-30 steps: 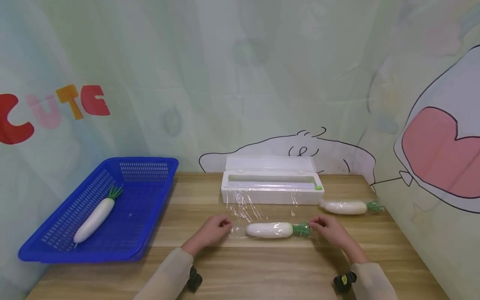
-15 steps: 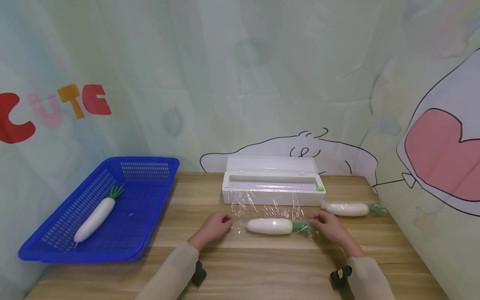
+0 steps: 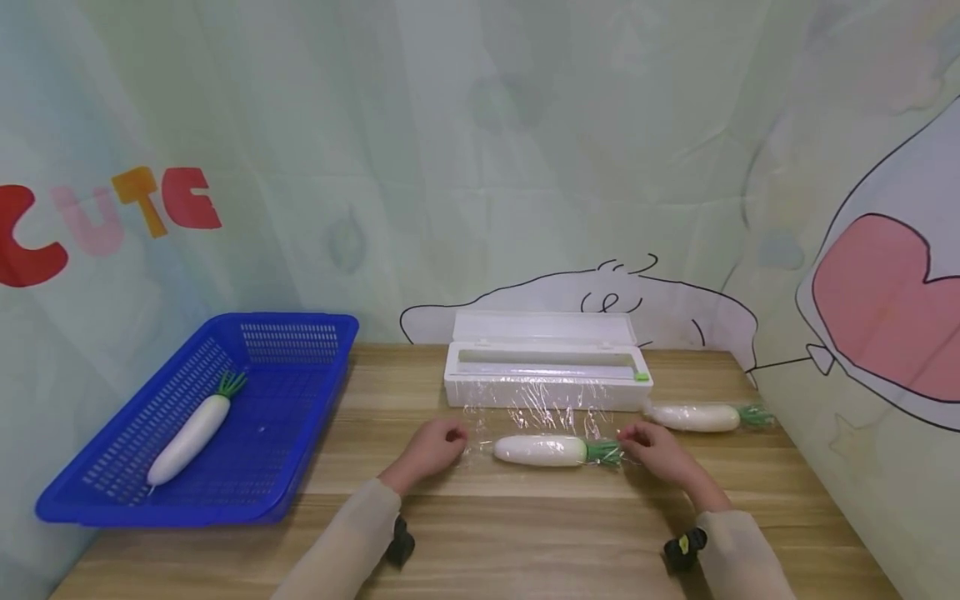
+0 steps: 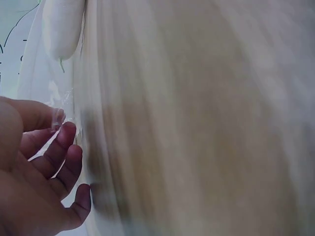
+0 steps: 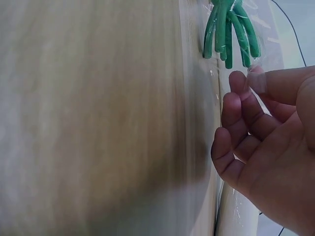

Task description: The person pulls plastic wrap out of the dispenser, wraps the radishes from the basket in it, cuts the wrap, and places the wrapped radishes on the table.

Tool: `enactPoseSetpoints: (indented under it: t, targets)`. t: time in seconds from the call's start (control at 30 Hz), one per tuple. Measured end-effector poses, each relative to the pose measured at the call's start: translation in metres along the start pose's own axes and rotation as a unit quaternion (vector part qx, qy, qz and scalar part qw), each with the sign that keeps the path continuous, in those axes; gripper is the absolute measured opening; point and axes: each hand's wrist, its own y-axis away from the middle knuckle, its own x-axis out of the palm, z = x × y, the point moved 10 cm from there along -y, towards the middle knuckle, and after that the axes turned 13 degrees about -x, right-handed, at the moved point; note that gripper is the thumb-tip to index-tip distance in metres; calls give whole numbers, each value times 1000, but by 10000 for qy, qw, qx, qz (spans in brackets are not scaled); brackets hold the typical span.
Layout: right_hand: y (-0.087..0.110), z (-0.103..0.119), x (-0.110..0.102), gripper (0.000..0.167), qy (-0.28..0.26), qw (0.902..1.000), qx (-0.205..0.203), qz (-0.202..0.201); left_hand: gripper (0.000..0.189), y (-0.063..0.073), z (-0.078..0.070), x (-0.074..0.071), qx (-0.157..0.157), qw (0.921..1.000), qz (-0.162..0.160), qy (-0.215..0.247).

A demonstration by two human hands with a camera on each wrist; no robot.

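Observation:
A white radish [image 3: 540, 451] with green stalks lies crosswise on the table, between the two hands, with clear plastic wrap [image 3: 536, 419] around it. The wrap runs back to a white dispenser box [image 3: 547, 393] whose lid stands up. At the root end, my left hand [image 3: 437, 450] pinches an edge of the wrap between thumb and forefinger. My right hand [image 3: 654, 450] pinches the wrap just past the leaf tips. In the right wrist view the green stalks [image 5: 230, 34] sit close to the right fingertips under film. The left wrist view shows the radish's root tip [image 4: 62, 64] beyond the left thumb.
A blue basket [image 3: 300, 467] on the left holds another radish [image 3: 191, 439] without visible wrap. A wrapped radish [image 3: 697, 417] lies right of the dispenser. The wooden table [image 3: 525, 542] meets a printed curtain [image 3: 525, 167] at the back.
Both hands and the radish between them have shifted slightly away from me, toward the dispenser. The wrap between radish and box looks more bunched. Both pinches persist.

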Motion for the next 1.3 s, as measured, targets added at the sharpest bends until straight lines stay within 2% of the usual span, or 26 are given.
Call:
enactPoseSetpoints:
  t: [0.2, 0.3, 0.37, 0.47, 0.53, 0.6, 0.67, 0.77, 0.9, 1.0, 1.17, 1.3]
  targets:
    - [2, 5, -2, 14, 72, 9997, -223, 120, 9, 3, -2, -3, 99, 9999, -47, 64]
    - [3, 7, -2, 14, 42, 9994, -317, 143, 11, 8, -12, -8, 342, 9988, -354, -21]
    - [4, 7, -3, 14, 53, 9994, -313, 127, 13, 16, -27, -12, 726, 9949, -690, -152]
    - [5, 7, -4, 13, 89, 9994, -325, 106, 15, 33, -57, -11, 1535, 9808, -1099, -486]
    - [6, 7, -5, 13, 113, 9994, -305, 89, 19, 46, -77, -3, 2019, 9699, -1140, -749]
    - [6, 7, -5, 13, 111, 9994, -316, 81, 21, 55, -91, 9, 2285, 9634, -987, -998]
    - [6, 7, -5, 13, 109, 9995, -304, 69, 26, 61, -101, 22, 2357, 9606, -771, -1254]
    - [6, 7, -5, 13, 106, 9995, -271, 74, 32, 65, -105, 37, 2270, 9588, -546, -1618]
    - [5, 7, -5, 13, 94, 9996, -278, 14, 36, 65, -103, 49, 2138, 9575, -496, -1873]
    - [4, 15, -13, 14, 304, 9988, -322, -223, 37, 65, -101, 52, 2103, 9575, -531, -1898]
    - [1, 51, -34, 15, 863, 9894, -696, -940, 37, 64, -101, 53, 2084, 9576, -551, -1914]
    - [-2, 88, -32, 15, 947, 9789, -1320, -1241, 37, 63, -101, 54, 2082, 9573, -546, -1932]
